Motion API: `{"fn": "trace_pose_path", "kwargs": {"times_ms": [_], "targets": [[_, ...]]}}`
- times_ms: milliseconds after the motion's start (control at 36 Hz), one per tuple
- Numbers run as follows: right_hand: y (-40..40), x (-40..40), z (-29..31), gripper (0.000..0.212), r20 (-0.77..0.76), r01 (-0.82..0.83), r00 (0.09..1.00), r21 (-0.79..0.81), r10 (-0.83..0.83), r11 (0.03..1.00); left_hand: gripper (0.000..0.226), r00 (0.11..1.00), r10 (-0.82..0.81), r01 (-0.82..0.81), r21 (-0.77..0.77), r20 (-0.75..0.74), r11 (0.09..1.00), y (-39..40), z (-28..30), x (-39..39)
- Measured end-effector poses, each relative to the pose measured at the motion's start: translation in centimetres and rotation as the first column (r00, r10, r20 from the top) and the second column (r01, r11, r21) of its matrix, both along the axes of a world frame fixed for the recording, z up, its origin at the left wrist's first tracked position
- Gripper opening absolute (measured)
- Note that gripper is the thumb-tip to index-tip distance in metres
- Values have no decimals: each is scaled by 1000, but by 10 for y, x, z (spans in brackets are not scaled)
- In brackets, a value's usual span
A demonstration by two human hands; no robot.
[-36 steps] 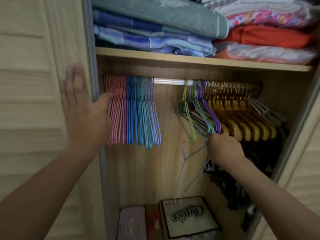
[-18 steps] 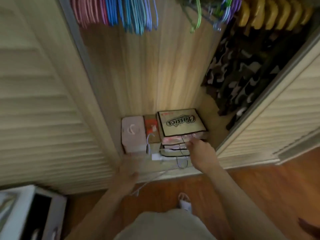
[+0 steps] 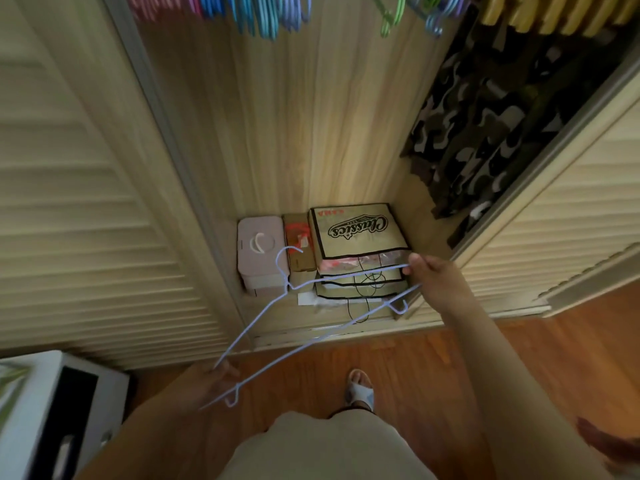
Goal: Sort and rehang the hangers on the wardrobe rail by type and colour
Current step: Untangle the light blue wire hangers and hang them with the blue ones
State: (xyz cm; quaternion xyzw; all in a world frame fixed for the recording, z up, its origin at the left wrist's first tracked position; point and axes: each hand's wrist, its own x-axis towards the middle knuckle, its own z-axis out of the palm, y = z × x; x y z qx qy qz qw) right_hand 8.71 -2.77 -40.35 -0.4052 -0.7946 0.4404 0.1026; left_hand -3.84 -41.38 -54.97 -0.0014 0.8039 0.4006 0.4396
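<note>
Lilac hanger (image 3: 311, 327) between both hands

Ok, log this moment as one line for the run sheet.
phase: hanger retrieved, not rehung | left hand: grips one end of lilac wire hanger | right hand: grips other end | place: low before wardrobe floor, above boxes

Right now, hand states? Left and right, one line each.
Left hand: closed, gripping one end of the lilac wire hanger.
Right hand: closed, pinching the hanger's other end.
</note>
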Motion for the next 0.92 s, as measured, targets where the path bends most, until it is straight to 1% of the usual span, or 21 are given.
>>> {"fn": "trace_pose_path", "kwargs": {"times_ms": [56,139,194,250,278,333,389,472,500,556,611,667,750,833,917], "targets": [[-3,2,-4,34,23,47,999,-23,-47,999,33,995,30,-32,21,96,999,0,4,2],[-7,4,-7,28,32,164,986,44,-166,985,36,977,98,-105,30,187,994,-7,2,-2],[-12,5,-7,26,36,232,971,68,-235,970,34,951,169,-186,43,261,982,-11,-1,-2],[-13,5,-10,11,52,250,967,23,-251,968,33,933,215,-241,60,288,969,-8,-1,-2],[-12,4,-16,14,77,229,971,7,-229,973,34,930,248,-271,53,272,961,-1,1,-2],[-4,1,-35,19,140,121,984,-42,-114,992,33,931,270,-292,59,245,955,13,8,-1],[-3,-3,-46,23,204,51,979,-132,-24,990,26,942,234,-252,46,239,967,27,19,0],[-24,-6,-35,12,254,-78,957,-241,141,967,26,953,156,-176,59,259,983,46,35,2],[-29,-7,-33,11,242,-108,953,-296,184,949,25,950,140,-172,92,280,981,53,40,2],[-41,-9,-27,13,199,-174,943,-383,265,907,24,938,161,-215,150,306,965,64,53,3],[-53,-10,-19,10,176,-239,925,-423,338,874,27,930,176,-251,207,323,946,74,64,4],[-66,-12,-13,15,127,-302,907,-468,402,830,29,926,169,-260,247,339,934,81,72,5],[-88,-14,-4,29,51,-369,889,-509,455,778,35,918,140,-262,301,372,917,89,80,6],[-109,-17,-3,31,1,-402,878,-541,478,739,37,905,122,-279,353,407,893,97,90,10],[-125,-22,-6,34,-6,-434,860,-533,509,726,34,917,77,-245,402,391,882,104,97,17]]}}
